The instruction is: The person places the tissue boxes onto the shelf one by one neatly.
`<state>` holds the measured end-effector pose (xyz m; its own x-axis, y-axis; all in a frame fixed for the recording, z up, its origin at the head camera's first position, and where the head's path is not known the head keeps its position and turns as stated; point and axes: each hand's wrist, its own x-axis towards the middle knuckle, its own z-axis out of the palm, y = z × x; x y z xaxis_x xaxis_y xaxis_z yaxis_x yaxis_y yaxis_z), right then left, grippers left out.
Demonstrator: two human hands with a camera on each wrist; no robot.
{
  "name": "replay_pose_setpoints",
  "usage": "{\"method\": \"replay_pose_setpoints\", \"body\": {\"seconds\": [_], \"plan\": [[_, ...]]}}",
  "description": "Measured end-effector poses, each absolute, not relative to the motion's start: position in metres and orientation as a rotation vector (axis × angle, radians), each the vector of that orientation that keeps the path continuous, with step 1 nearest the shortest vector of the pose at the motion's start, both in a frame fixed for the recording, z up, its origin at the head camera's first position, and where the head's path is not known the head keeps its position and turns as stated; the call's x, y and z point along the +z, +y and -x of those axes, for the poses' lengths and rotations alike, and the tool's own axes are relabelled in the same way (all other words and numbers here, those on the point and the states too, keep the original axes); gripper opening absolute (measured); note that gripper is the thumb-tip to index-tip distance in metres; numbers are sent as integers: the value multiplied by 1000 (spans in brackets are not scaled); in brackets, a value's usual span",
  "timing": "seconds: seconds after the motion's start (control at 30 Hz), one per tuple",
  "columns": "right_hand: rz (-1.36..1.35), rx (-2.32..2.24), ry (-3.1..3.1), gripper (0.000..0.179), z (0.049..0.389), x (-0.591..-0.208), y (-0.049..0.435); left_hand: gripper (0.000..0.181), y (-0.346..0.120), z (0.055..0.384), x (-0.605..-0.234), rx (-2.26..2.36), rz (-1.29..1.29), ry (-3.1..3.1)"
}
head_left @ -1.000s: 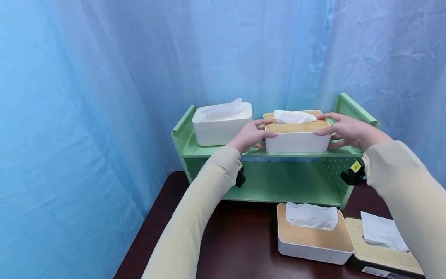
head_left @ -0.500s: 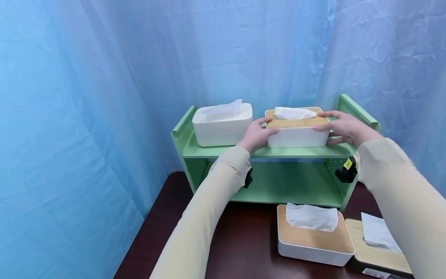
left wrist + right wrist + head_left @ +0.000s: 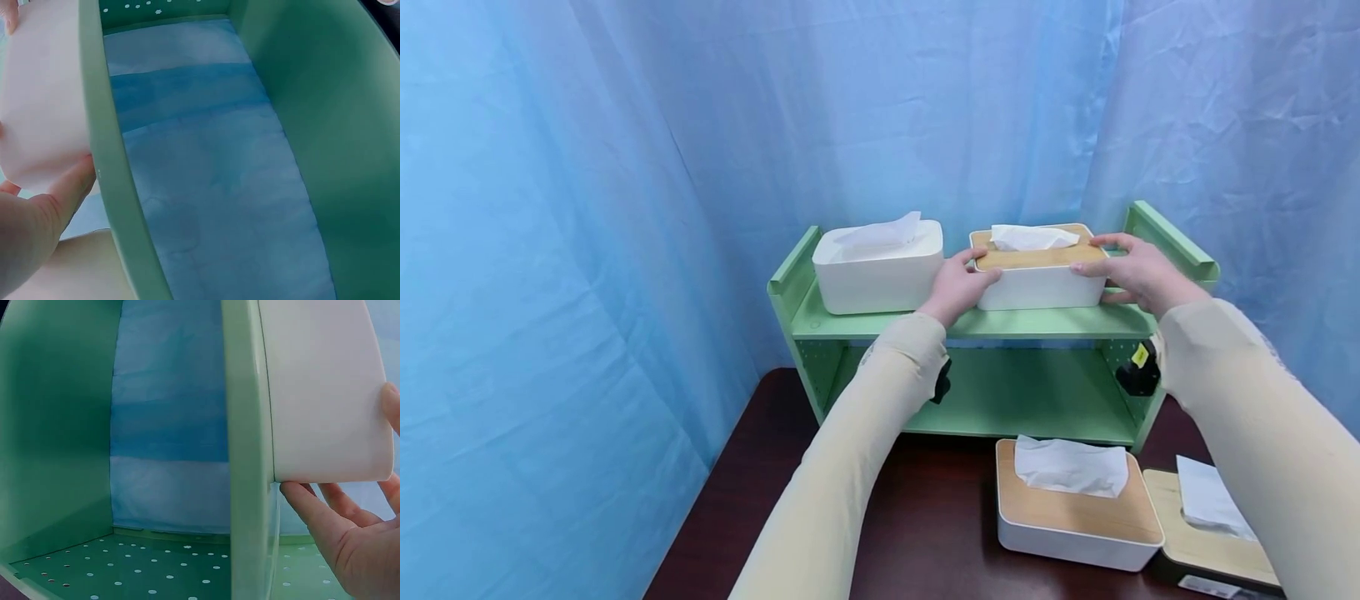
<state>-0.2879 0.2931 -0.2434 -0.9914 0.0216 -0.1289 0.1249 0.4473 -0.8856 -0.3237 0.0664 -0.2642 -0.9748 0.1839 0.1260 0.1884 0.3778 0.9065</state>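
Box [image 3: 1039, 289]: right of centre, on the shelf [image 3: 850, 325]; only the head view gives me lid [image 3: 1033, 260] and tissue [image 3: 1033, 239].
Left hand [image 3: 955, 290]: grasping the box's left end.
Right hand [image 3: 1142, 271]: grasping the box's right end.
Curtain [image 3: 219, 187]: both wrist views show me it broadly through the shelf's open back; the head view, just a strip there.

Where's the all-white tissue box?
In the head view, the white box sits at the left of the green shelf's top, beside the left hand and the held box.
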Motion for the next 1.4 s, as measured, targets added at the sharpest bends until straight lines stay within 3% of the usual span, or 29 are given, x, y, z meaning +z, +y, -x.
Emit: {"method": "replay_pose_setpoints", "body": {"seconds": [0.6,1.03,1.4], "plan": [[-117,-1639,2781,100,272,-261,293,43,60,313,-271,-1917,343,-2445],[59,-1495,2987,72,246,-292,297,40,37,298,-289,-2270,477,-2288],[234,-1503,3245,46,218,-322,295,35,32,271,-315,-2302,585,-2264]]}}
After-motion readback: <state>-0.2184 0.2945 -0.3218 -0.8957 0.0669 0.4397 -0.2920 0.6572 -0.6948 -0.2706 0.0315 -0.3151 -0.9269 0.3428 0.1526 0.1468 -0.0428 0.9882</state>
